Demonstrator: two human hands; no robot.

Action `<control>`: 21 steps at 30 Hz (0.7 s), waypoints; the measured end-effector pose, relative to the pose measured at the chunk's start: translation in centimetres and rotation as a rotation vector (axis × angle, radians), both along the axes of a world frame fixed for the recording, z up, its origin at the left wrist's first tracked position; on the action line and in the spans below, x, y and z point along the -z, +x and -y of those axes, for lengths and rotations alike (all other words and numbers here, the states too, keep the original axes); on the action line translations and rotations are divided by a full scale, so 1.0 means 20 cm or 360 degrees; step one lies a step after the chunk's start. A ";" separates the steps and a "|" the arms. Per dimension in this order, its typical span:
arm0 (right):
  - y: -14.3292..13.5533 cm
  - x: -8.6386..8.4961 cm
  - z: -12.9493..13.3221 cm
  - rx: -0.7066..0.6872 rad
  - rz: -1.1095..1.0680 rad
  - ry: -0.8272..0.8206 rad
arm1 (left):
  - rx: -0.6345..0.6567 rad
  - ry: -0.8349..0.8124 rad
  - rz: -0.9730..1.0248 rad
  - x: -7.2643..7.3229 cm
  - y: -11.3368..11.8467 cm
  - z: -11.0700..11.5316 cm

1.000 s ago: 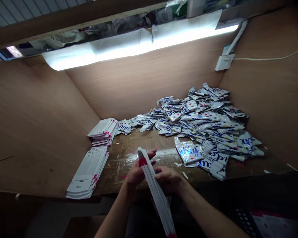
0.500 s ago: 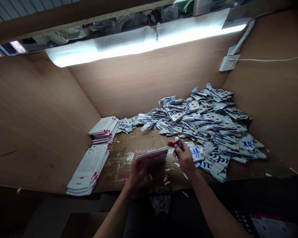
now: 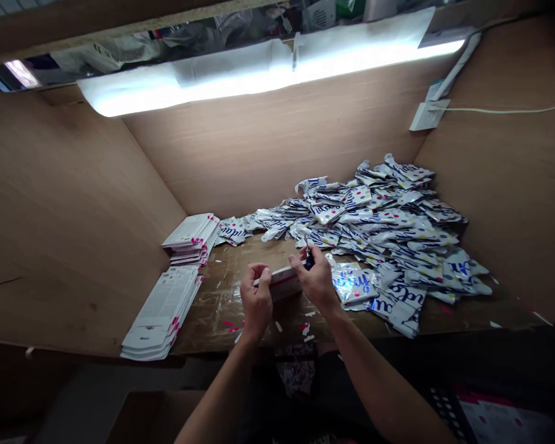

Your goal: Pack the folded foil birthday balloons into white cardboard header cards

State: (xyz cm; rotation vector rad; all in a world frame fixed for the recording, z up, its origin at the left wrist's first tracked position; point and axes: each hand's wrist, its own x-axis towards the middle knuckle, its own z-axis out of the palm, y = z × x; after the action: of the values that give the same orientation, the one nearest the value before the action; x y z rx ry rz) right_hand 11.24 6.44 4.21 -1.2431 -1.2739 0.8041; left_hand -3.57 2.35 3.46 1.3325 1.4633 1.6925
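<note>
My left hand (image 3: 258,302) is closed round the left end of a thin white box (image 3: 287,282) with a pink stripe, held tilted just above the table. At the box's right end, my right hand (image 3: 321,283) has its thumb on the upper edge. A small dark hand tool (image 3: 309,259) with a thin tip sticks up between the right fingers; its exact kind cannot be made out. Just right of that hand lies a shiny packet (image 3: 353,283) with blue lettering. Fingers hide both ends of the box.
A large heap of dotted, blue-lettered packets (image 3: 379,228) fills the right and back. Two stacks of flat white cartons (image 3: 160,311) stand along the left. Pink and white paper scraps (image 3: 305,328) litter the wooden table (image 3: 226,290). A lamp (image 3: 240,80) hangs above, under a shelf.
My right hand has moved left onto the box, bringing the dark tool with it. My left hand has shifted its grip up over the box's left end. The view has tilted slightly.
</note>
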 end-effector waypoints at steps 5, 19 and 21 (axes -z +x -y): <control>-0.03 0.01 -0.08 0.0011 -0.0044 -0.0005 | 0.0060 0.0084 0.0111 0.17 -0.05 -0.09; -0.01 0.43 -0.11 -0.0236 -0.0328 0.0202 | 0.0287 -0.0098 0.0116 0.52 -0.11 -0.21; -0.02 0.44 -0.10 -0.0255 -0.0311 0.0217 | 0.0295 -0.0098 0.0123 0.51 -0.11 -0.20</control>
State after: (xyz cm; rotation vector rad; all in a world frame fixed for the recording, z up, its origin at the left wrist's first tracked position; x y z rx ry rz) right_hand 10.86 8.40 -4.51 -0.9391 -1.2568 0.9144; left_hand -5.67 6.38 -6.75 1.3119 1.2958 1.5505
